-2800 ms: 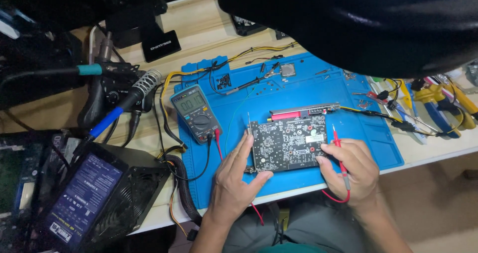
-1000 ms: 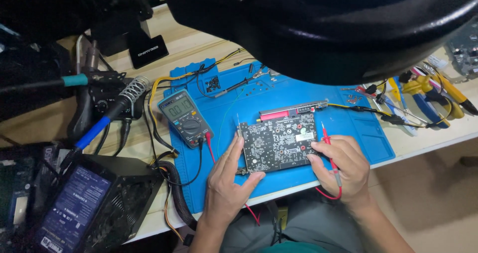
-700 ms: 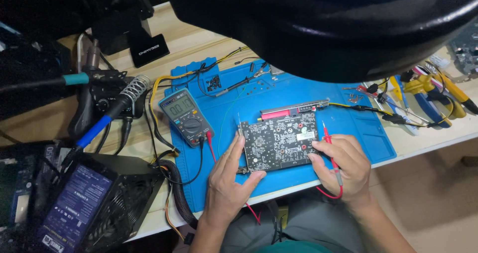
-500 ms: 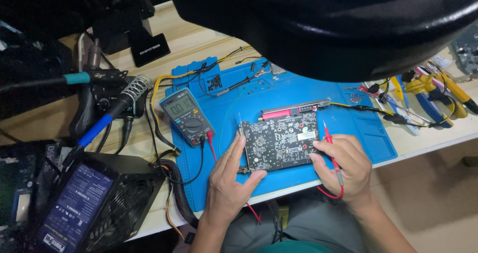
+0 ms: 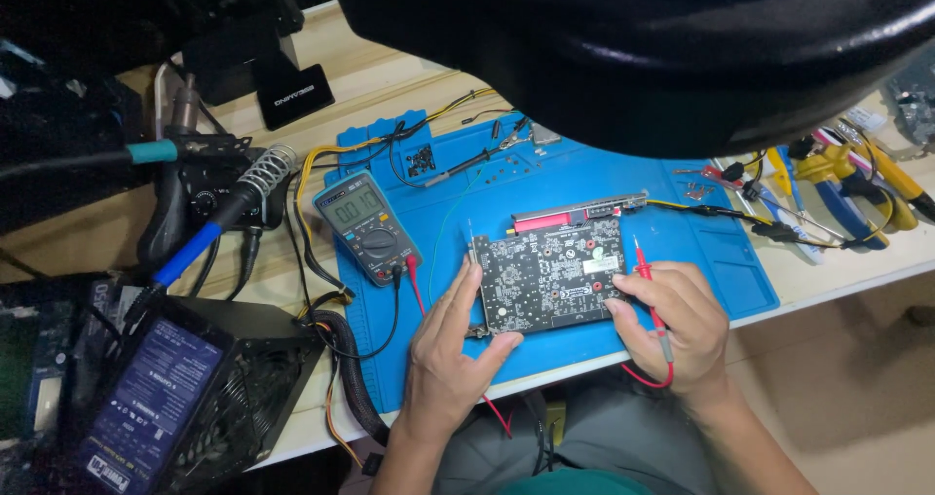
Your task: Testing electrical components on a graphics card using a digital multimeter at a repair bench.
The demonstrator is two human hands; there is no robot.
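A dark circuit board (image 5: 553,276) with a red connector strip lies on the blue work mat (image 5: 584,179). My left hand (image 5: 446,354) grips the board's left edge, thumb under its near corner. My right hand (image 5: 672,330) rests at the board's right edge and holds a red multimeter probe (image 5: 651,286), its tip pointing up past the board's corner. A grey multimeter (image 5: 368,227) with a lit display lies on the mat to the left, red and black leads plugged in.
A soldering iron with a blue handle (image 5: 209,237) sits in its coil stand at left. A black power supply (image 5: 185,388) lies at lower left. Pliers and screwdrivers (image 5: 838,179) lie at right. A large dark lamp or magnifier head (image 5: 633,47) hangs overhead.
Both hands stay on the board; the view has shifted slightly. The board and probe sit much as before.
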